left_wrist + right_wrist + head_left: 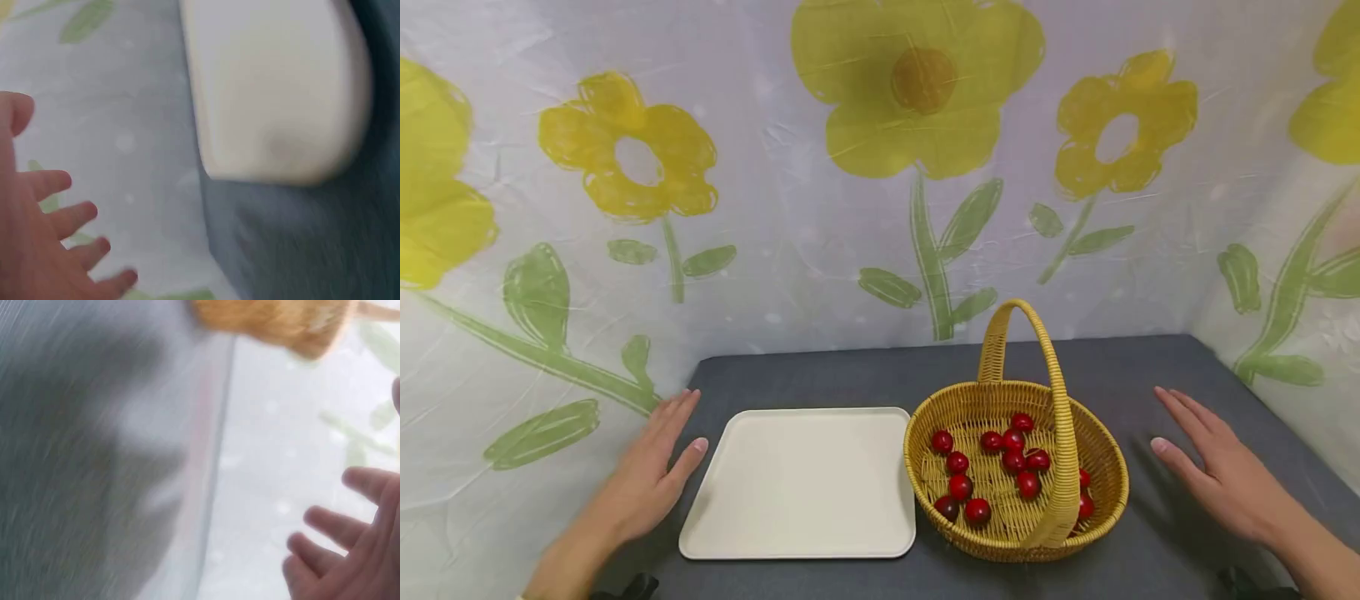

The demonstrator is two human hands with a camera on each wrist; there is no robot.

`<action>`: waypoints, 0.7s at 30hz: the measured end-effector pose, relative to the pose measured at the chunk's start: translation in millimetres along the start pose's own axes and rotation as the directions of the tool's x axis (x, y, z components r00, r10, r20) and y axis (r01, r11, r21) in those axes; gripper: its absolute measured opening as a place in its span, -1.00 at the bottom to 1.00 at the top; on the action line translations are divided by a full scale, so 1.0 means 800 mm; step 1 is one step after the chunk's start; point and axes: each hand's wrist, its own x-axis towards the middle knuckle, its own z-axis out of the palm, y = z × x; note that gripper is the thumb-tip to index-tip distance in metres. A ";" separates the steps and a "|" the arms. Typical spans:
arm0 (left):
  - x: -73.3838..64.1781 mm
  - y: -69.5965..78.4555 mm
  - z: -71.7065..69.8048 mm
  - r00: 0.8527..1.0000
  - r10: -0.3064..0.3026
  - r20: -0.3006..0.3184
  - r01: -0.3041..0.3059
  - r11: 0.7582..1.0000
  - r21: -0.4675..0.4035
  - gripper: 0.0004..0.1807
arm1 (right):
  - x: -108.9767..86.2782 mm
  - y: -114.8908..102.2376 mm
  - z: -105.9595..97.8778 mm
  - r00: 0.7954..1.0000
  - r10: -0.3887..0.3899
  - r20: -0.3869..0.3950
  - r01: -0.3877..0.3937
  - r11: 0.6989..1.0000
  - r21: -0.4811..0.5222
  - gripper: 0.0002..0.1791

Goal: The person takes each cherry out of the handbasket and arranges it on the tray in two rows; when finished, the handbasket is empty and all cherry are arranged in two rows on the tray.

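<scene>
Left hand [643, 479] empty, fingers extended, just left of a white tray [805, 483]. Right hand [1217, 471] likewise empty and straight-fingered, right of a wicker basket [970, 542], apart from it. Cherries [1028, 485] lay scattered on the basket's floor, under its upright handle [1062, 433]. Tray and basket sat side by side on a dark table [850, 375]; contact unclear.

Forward-down head view, close wrist views, floral backdrop [775, 267] common to all.
</scene>
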 end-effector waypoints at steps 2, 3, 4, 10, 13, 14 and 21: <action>0.002 0.010 -0.002 0.999 0.022 -0.036 -0.025 0.994 -0.102 -0.26 | -0.001 -0.007 -0.003 1.000 0.002 -0.003 -0.002 0.998 0.062 -0.21; 0.003 0.016 -0.003 0.999 0.027 -0.043 -0.034 0.986 -0.165 -0.27 | -0.001 -0.011 -0.004 1.000 0.004 -0.006 -0.003 0.996 0.091 -0.23; 0.005 0.022 -0.004 0.998 0.033 -0.048 -0.043 0.973 -0.225 -0.28 | -0.001 -0.014 -0.005 1.000 0.005 -0.011 -0.003 0.994 0.113 -0.25; 0.029 0.055 -0.005 0.976 0.212 -0.041 -0.183 0.713 -0.676 -0.29 | 0.004 -0.036 0.000 0.999 -0.047 -0.004 0.046 0.933 0.356 -0.37; 0.041 0.073 -0.004 0.946 0.322 -0.044 -0.225 0.551 -0.804 -0.30 | 0.006 -0.044 0.005 0.997 -0.068 0.026 0.048 0.883 0.467 -0.41; 0.045 0.079 -0.004 0.937 0.347 -0.047 -0.232 0.514 -0.826 -0.30 | 0.007 -0.047 0.007 0.997 -0.069 0.035 0.043 0.871 0.489 -0.41; 0.064 0.117 0.000 0.899 0.434 -0.059 -0.245 0.388 -0.888 -0.32 | 0.013 -0.058 0.020 0.997 -0.050 0.056 0.008 0.813 0.582 -0.43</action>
